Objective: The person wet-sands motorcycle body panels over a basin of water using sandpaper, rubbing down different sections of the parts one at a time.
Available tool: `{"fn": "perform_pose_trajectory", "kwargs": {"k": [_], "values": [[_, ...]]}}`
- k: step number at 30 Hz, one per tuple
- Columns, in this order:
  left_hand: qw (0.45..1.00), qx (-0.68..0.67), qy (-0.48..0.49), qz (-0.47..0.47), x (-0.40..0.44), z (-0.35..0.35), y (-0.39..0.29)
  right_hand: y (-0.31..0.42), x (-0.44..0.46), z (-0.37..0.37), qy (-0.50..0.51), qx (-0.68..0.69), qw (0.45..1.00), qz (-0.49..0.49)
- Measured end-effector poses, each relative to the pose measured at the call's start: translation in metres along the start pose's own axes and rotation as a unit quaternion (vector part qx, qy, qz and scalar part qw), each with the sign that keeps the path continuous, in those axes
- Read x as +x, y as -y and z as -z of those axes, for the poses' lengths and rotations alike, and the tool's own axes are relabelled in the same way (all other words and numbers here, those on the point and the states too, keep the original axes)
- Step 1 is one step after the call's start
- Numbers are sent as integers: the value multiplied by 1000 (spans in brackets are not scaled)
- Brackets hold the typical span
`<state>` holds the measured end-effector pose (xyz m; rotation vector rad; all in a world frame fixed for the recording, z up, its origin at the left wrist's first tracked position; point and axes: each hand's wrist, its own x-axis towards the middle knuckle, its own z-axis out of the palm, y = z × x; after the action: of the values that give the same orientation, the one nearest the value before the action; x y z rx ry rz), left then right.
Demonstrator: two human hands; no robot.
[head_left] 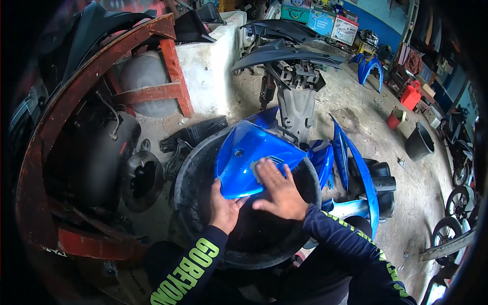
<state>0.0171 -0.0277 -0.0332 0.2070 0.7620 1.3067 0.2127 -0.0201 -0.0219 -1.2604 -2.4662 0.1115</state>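
A glossy blue motorcycle fairing panel (244, 152) lies tilted over a large black tub (185, 203), its far edge at the rim. At its near lower edge my left hand (224, 207) grips it, thumb on top and fingers beneath. My right hand (278, 189) lies on the panel's face with fingers stretched forward. Under those fingertips is a small grey piece of what looks like sandpaper (255, 173), pressed against the blue surface and partly hidden. Dark, shadowed space fills the tub below both hands.
More blue panels (361, 173) lean right of the tub. Behind it stands a partly stripped motorcycle frame (297, 109) with black panels (284, 53). A red wooden rack (147, 94) stands left. A black bucket (420, 141) and parked motorcycles (447, 229) are at right.
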Motion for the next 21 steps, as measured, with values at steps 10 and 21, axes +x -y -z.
{"fn": "perform_pose_trajectory", "kwargs": {"k": [10, 21], "values": [[999, 13, 41, 10, -2, 1, -3, -23, 17, 4, -31, 81, 994, 58], [999, 28, 28, 8, -2, -5, -2, -45, 35, -14, -118, 75, 986, -86]]}}
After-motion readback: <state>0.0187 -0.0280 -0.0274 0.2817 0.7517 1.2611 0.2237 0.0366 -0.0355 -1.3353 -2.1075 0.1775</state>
